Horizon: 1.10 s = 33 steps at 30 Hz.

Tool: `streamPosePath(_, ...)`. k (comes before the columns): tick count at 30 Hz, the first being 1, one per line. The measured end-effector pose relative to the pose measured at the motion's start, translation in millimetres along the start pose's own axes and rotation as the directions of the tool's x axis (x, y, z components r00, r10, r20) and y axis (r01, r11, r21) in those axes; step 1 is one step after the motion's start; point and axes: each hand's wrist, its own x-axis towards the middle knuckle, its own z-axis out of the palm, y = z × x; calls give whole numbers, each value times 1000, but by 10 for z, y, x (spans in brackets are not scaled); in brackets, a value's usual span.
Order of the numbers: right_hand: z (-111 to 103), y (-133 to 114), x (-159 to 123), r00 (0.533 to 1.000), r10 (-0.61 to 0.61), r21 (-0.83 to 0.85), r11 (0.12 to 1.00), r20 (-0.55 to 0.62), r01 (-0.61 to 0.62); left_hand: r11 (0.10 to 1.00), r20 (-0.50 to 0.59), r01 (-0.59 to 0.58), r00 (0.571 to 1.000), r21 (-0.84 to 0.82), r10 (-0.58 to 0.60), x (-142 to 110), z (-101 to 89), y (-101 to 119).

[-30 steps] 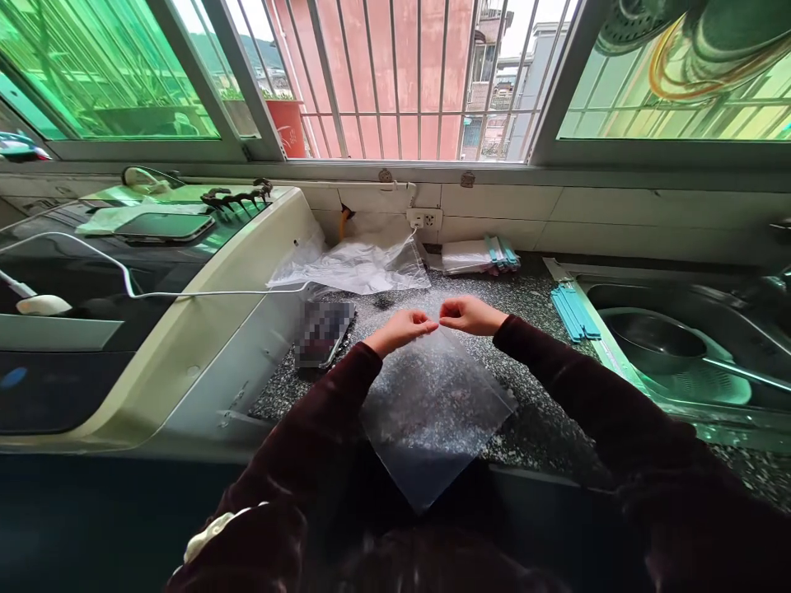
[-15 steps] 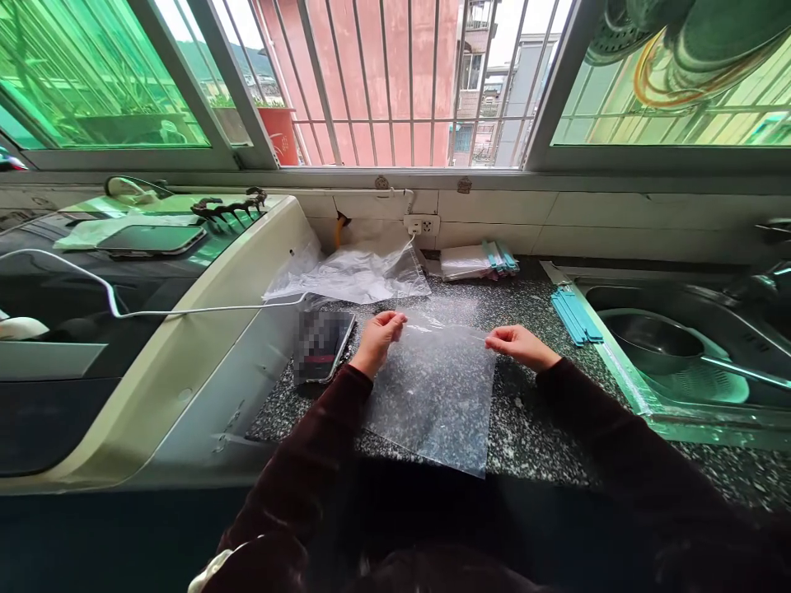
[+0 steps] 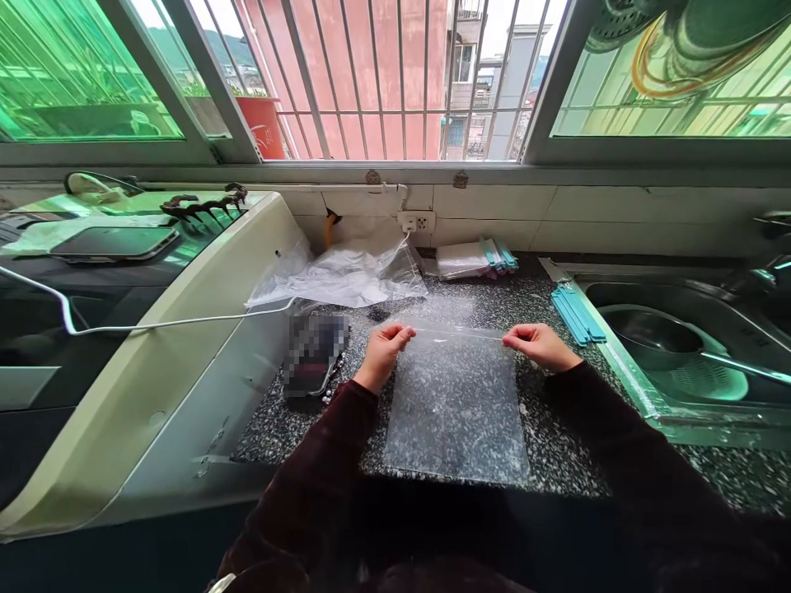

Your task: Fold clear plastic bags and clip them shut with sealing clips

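A clear plastic bag [image 3: 458,408] hangs flat over the speckled countertop, its top edge stretched between my two hands. My left hand [image 3: 386,352] pinches the upper left corner between thumb and fingers. At the upper right corner, my right hand [image 3: 540,344] holds the edge in the same kind of pinch. The speckled stone shows through the bag, and I see nothing inside it. Just left of my left hand lies a phone [image 3: 315,356], its screen blurred out.
Behind are a crumpled heap of clear plastic [image 3: 352,272] and a packet stack with teal strips [image 3: 473,259]. More teal strips [image 3: 578,315] lie beside the sink [image 3: 671,416], which holds a dark pan [image 3: 655,338]. A pale appliance [image 3: 203,346] stands left, a white cable [image 3: 179,324] crossing it.
My hands have moved slightly apart, pulling the bag's top edge taut. The bag, slanted before, now hangs straighter and more squarely. The view has shifted a little to the right.
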Motion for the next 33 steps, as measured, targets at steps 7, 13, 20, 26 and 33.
streamPosePath(7, 111, -244, 14, 988, 39, -104, 994, 148, -24, 993, 140, -16, 990, 114, 0, -119, 141, 5)
streamPosePath(13, 408, -520, 12, 965, -58, -103, 991, 257, 87, 962, 255, -130, 965, 239, 66, -195, 223, 19)
streamPosePath(20, 521, -486, -36, 969, -176, -78, 978, 170, 192, 959, 320, -103, 947, 263, 14, -183, 199, -1)
streamPosePath(26, 577, -468, -74, 966, -208, -109, 968, 155, 226, 948, 307, -70, 951, 310, -31, -173, 201, -9)
streamPosePath(33, 539, -440, -64, 968, -144, -117, 978, 206, 171, 931, 271, -83, 962, 355, -18, -167, 179, 5)
